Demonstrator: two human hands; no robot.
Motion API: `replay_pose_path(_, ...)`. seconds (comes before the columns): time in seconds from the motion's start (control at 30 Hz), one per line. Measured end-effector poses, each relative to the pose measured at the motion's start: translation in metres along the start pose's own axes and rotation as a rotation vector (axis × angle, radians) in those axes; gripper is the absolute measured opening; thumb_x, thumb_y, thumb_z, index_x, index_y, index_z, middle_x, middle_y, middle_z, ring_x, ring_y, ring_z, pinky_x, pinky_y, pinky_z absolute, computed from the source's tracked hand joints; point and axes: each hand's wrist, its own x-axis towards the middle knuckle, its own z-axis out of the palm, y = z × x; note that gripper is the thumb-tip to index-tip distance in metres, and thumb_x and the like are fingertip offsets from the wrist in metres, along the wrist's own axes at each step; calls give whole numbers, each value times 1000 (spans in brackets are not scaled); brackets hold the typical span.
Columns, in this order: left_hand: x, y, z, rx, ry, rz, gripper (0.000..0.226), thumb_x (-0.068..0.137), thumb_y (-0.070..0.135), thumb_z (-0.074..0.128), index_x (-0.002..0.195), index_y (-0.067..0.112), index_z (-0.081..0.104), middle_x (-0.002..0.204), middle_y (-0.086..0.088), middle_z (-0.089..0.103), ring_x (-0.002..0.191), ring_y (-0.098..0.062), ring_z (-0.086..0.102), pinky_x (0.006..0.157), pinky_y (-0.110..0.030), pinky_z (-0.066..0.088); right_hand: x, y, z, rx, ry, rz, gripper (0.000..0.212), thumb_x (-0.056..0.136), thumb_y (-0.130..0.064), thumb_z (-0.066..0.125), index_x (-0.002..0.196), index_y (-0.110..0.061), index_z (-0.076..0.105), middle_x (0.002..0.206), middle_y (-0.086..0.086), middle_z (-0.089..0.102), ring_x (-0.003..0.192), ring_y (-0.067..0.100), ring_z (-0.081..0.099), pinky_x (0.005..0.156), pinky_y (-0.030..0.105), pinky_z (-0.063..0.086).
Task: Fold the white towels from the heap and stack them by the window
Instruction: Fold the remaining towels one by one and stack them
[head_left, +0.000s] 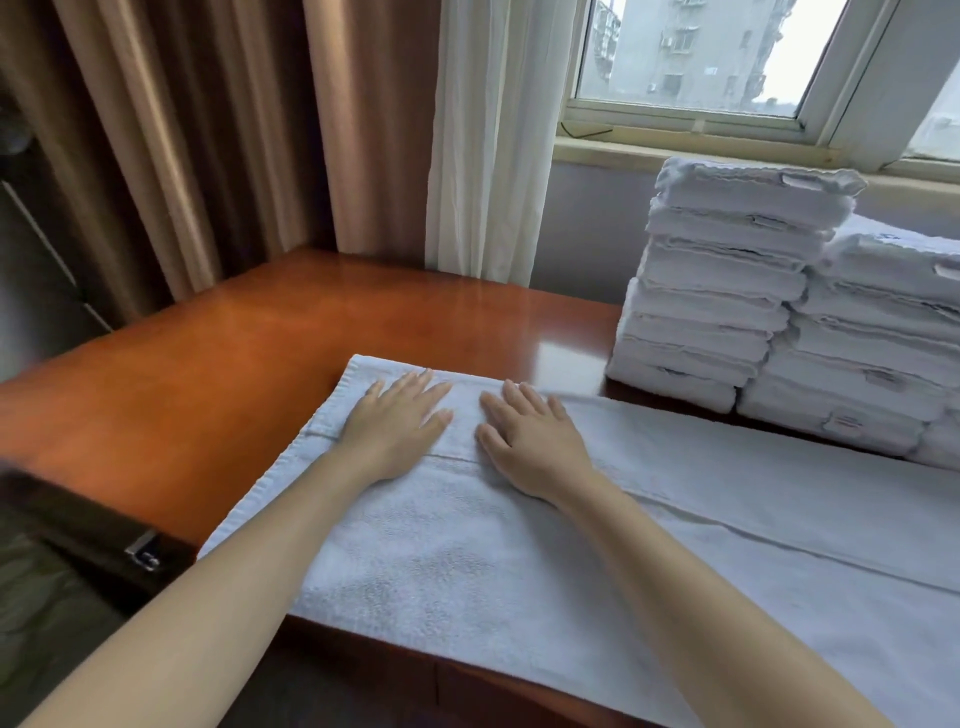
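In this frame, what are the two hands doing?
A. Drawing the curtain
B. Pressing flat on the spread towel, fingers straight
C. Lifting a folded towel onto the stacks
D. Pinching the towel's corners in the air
B: the left hand and right hand lie palm-down side by side on the spread towel, which rests on the table.

Room by a window in daylight
Glossy reddish wooden table (249, 332); brown curtain (208, 130), white sheer curtain (488, 135), window (691, 57).
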Motion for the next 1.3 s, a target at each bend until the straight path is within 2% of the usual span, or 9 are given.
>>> replay_pose_path(0.17,-16,3,1,-39,15,-12,55,103,52,20,156,36,19,165,7,6,151,-6,0,122,-38,-3,-13,-4,1,21,8,-15,50,102,-45,28,148,-28,33,160,0,24,150,16,10,119,37,3)
replay_pose_path(0.3,-33,8,-4,-173,125,-10,46,103,41,35,148,31,41,160,6,29,148,-10,21,122,-36,12,-30,-9,-6,110,177,-93,42,99,-34,45,140,-23,52,143,-3,49,139,18,37,114,36,25)
replay_pose_path(0.4,-54,17,-15,-322,360,4,27,97,24,51,119,27,66,131,9,60,121,-14,54,100,-34,42,-48,-17,-14,200,327,-133,32,95,-19,56,125,-20,65,130,-5,62,125,18,52,96,33,43)
replay_pose_path(0.6,-113,34,-23,-367,378,88,15,92,25,58,98,33,69,101,18,63,98,-3,56,80,-27,48,-95,-36,-23,247,249,-92,26,94,-23,56,118,-28,66,122,-12,63,119,11,50,86,32,46)
replay_pose_path(0.7,-159,43,-13,-349,521,156,11,89,25,62,95,30,69,86,15,61,85,-2,55,74,-25,49,-127,-48,-26,245,258,-117,23,94,-26,56,114,-31,67,115,-16,63,112,7,51,79,30,48)
replay_pose_path(0.8,-202,50,7,-332,619,203,14,83,31,60,95,28,67,87,14,55,85,-7,53,79,-26,43,-157,-54,-24,256,245,-137,22,93,-27,57,111,-32,68,108,-19,62,105,3,53,73,24,45)
replay_pose_path(0.93,-229,56,37,-261,535,213,39,76,41,67,112,29,60,115,12,53,114,-12,50,101,-32,34,-187,-58,-17,223,256,-177,21,91,-25,58,108,-29,69,106,-15,63,103,9,55,74,27,47)
replay_pose_path(1.07,-232,61,51,-209,550,217,57,69,25,81,120,22,55,126,3,54,125,-20,48,116,-39,26,-209,-56,-9,228,262,-221,24,85,-31,63,109,-28,65,113,-15,61,105,12,55,74,27,47)
replay_pose_path(1.3,-235,65,54,-281,673,216,26,84,17,55,109,13,60,121,1,63,124,-20,53,119,-36,24,-223,-54,-1,30,220,-293,43,75,-10,66,115,-22,57,122,-8,57,104,18,57,69,23,34)
